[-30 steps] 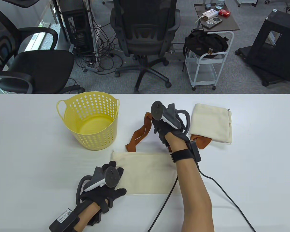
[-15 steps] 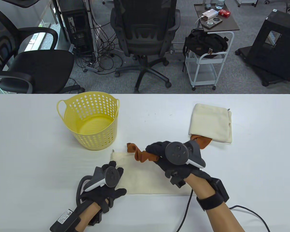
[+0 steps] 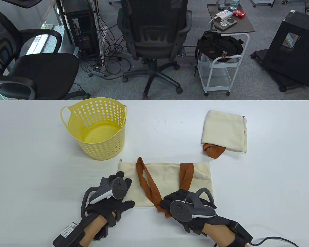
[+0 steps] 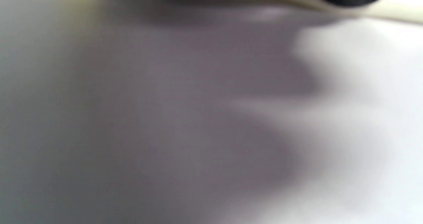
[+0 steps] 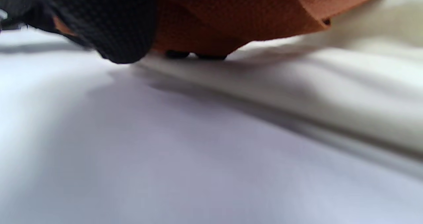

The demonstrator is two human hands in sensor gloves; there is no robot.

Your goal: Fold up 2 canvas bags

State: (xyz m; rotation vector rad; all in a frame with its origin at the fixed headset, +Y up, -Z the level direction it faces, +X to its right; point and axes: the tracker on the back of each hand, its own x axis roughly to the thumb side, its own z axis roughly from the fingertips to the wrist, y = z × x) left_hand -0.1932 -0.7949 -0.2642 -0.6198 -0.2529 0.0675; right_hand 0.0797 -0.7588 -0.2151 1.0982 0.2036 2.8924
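A cream canvas bag (image 3: 167, 177) lies flat near the table's front edge, its orange straps (image 3: 148, 182) drawn back across it toward me. My right hand (image 3: 176, 203) grips the gathered straps at the bag's near edge; the strap (image 5: 231, 22) and glove fingers (image 5: 109, 25) show close up in the right wrist view. My left hand (image 3: 116, 189) rests flat, fingers spread, on the bag's left end. A second cream bag (image 3: 225, 131) lies folded at the back right, an orange strap (image 3: 213, 150) poking out below it.
A yellow perforated basket (image 3: 96, 130) stands at the back left of the white table (image 3: 28, 159). A cable (image 3: 273, 240) trails from my right wrist. The left wrist view is blurred, showing only table and a cream fabric edge (image 4: 380, 14).
My right hand carried the orange straps from beyond the bag back over it to its near edge. The bag's right side now shows. My left hand stayed put.
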